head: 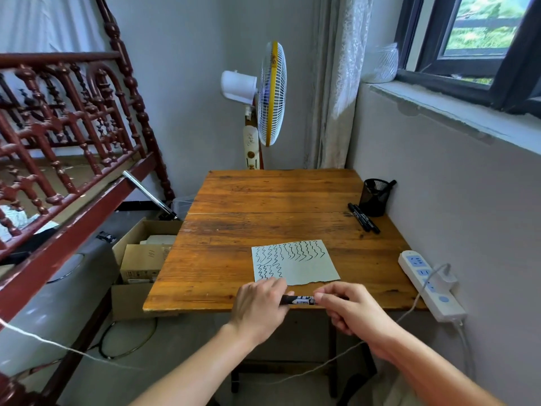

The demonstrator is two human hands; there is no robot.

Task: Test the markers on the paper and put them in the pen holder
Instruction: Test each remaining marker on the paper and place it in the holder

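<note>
A black marker (299, 300) lies level between both hands above the table's near edge. My left hand (259, 307) grips its left end and my right hand (349, 312) grips its right end. Just beyond them lies a grey-green paper (310, 271) covered with several rows of black wavy lines. Two black markers (364, 217) lie side by side at the far right of the wooden table (234, 230). Behind them stands a black mesh pen holder (374, 197) with one marker leaning out of its right side.
A white power strip (430, 284) with a plugged charger and cable hangs over the table's right edge by the wall. A standing fan (270, 95) is behind the table. Open cardboard boxes (140, 259) sit on the floor at the left, beside a red wooden railing (58, 159).
</note>
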